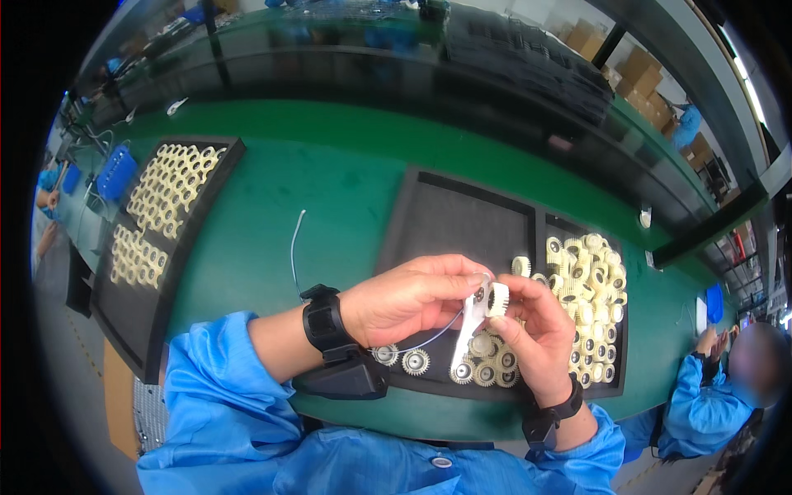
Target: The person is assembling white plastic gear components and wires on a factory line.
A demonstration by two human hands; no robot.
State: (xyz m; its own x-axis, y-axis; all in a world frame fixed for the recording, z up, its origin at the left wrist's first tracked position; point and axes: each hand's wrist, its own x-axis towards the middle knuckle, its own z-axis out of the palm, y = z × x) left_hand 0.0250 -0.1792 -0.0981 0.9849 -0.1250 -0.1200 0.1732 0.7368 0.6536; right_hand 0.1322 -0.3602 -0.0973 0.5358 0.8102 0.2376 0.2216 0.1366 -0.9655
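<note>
Step in hand, as judged: alignment of the white lever-shaped part [468, 332] with the cream gear [499, 299]. The left hand [404, 301] pinches the lever's far end between thumb and fingers; the right hand [538, 332] grips the gear just right of that end. Both parts are above the left compartment of the black tray [470, 213]. The lever's long axis runs far to near, narrow end pointing near and slightly left. The next move calls for steady, square alignment.

1 cream gear [499, 300], on edge, beside 1 tilted white elongated piece [464, 337]
</note>
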